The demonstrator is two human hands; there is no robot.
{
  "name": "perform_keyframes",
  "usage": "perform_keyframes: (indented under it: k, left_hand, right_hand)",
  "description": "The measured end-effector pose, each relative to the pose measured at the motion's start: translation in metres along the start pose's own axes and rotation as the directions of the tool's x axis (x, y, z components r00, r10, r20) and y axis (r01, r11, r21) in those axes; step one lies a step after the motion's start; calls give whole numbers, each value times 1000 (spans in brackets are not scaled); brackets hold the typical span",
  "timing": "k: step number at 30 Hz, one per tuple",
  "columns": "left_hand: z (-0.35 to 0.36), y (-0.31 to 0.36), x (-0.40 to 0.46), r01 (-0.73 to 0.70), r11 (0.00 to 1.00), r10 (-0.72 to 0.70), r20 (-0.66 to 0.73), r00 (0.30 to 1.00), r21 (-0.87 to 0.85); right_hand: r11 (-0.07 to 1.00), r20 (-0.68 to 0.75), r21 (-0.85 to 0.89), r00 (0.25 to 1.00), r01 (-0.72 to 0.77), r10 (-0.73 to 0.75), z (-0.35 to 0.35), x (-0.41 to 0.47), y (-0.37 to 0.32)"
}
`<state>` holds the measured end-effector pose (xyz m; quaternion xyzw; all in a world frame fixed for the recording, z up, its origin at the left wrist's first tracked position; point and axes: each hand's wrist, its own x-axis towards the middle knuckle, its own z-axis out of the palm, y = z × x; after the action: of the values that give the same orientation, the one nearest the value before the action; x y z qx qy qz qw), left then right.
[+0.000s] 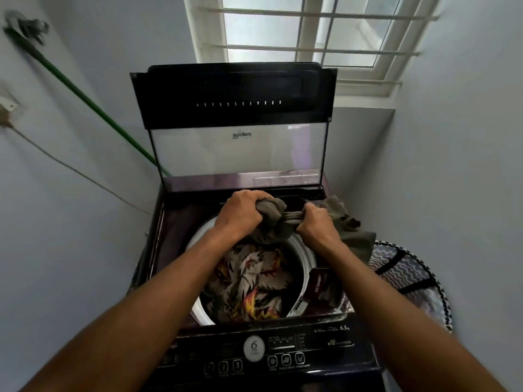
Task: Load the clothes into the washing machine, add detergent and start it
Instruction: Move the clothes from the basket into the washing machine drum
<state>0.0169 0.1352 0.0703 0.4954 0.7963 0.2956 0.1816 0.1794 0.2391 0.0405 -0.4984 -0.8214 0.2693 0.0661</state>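
A dark top-loading washing machine (254,349) stands in front of me with its glass lid (237,154) raised upright. Inside the round drum (305,258) lies a patterned garment (252,284) in white, orange and dark tones. My left hand (240,215) and my right hand (317,224) both grip a bunched olive-green garment (271,222) above the drum's far side. Part of that garment trails over the machine's right edge (353,230). A red detergent drawer (322,281) sits at the drum's right rim.
A laundry basket (407,275) with a grey zigzag pattern stands right of the machine. A green mop handle (85,94) leans against the left wall. A barred window (311,32) is behind the lid. The control panel (285,359) faces me at the front.
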Motion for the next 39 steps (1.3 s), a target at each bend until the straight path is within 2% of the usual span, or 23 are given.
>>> perform_keyframes:
  k: [9,13,16,20,26,34,39]
  left_hand:
    - [4,-38,-15,114,987,-118,22,993,115]
    - [23,-51,-28,160,976,-180,123,976,150]
    - [37,-61,-35,153,973,-190,229,955,171]
    - [45,-61,-38,142,971,-184,224,957,193]
    - [52,-33,-21,47,988,-78,215,974,145]
    - [94,30,6,-160,986,144,274,951,37]
    - [138,75,20,-315,949,305,280,911,-8]
  right_hand:
    - [983,186,179,981,30,-64,42,-7,-51]
    - [992,300,125,953,12,-49,56,-14,-44]
    - [993,328,109,945,-37,-1,62,-17,-32]
    - [995,301,98,954,-32,1,58,-11,-21]
    - [985,219,158,975,-70,34,44,2,1]
    - [970,-102,241,993,-39,65,3,5,48]
    - [951,-215,269,954,-150,211,-18,6,111]
